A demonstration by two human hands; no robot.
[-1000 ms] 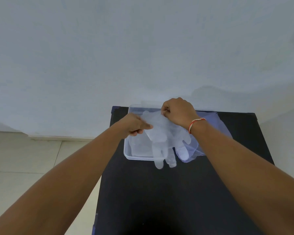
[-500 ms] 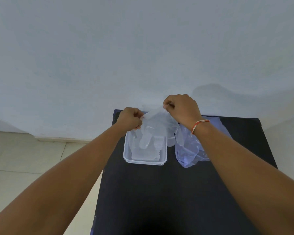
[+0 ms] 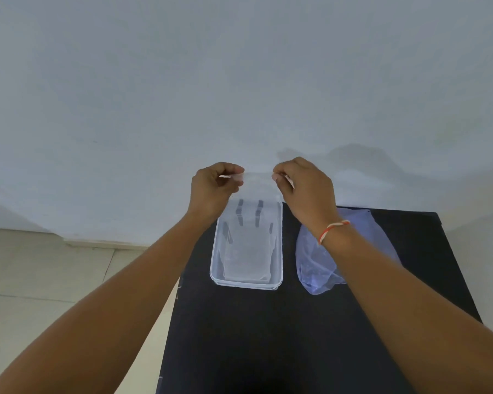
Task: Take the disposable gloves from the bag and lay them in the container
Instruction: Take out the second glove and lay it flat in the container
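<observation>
A clear plastic disposable glove (image 3: 249,223) hangs stretched flat over the clear rectangular container (image 3: 214,268) on the black table. My left hand (image 3: 214,189) pinches the left corner of the glove's cuff. My right hand (image 3: 302,186) pinches the right corner. The glove's fingers point down into the container, where more clear plastic lies on the bottom. The bluish translucent bag (image 3: 313,265) lies flat just right of the container, partly under my right wrist.
The black table (image 3: 268,336) stands against a pale wall (image 3: 239,81). Its left edge drops to a tiled floor (image 3: 54,280). A red and white thread band circles my right wrist (image 3: 332,228).
Both hands have risen and spread apart, pulling the glove out flat. The glove has moved from over the bag's edge to above the container, with its fingers hanging inside.
</observation>
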